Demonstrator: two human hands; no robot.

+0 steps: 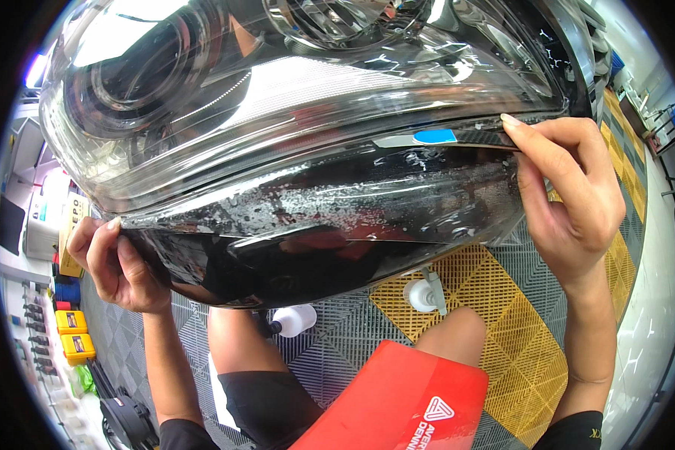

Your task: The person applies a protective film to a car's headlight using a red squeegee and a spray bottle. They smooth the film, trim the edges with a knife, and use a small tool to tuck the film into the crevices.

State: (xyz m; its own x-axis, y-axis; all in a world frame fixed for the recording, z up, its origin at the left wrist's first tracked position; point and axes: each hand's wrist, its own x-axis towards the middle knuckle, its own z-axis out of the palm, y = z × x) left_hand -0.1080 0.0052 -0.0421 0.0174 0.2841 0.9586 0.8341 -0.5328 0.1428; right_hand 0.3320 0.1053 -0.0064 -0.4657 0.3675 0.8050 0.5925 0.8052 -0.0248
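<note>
A large clear headlight (307,112) fills the top of the head view. Below it curves a glossy black body panel (277,270) with a wet sheet of film (337,202) over it, showing droplets and bubbles. My left hand (116,262) pinches the film's edge at the panel's left end, fingers closed. At the right end, just under the headlight's corner, my right hand (570,180) pinches the film between thumb and index finger. Between the hands, along the seam under the headlight, lies a thin grey strip with a blue patch (435,136).
A red apron or pouch (397,405) hangs over my lap. Two white bottles, one near my left knee (294,320) and one by my right knee (421,295), stand on the grey and yellow grid floor. Yellow cases (75,337) and small bottles line the left wall.
</note>
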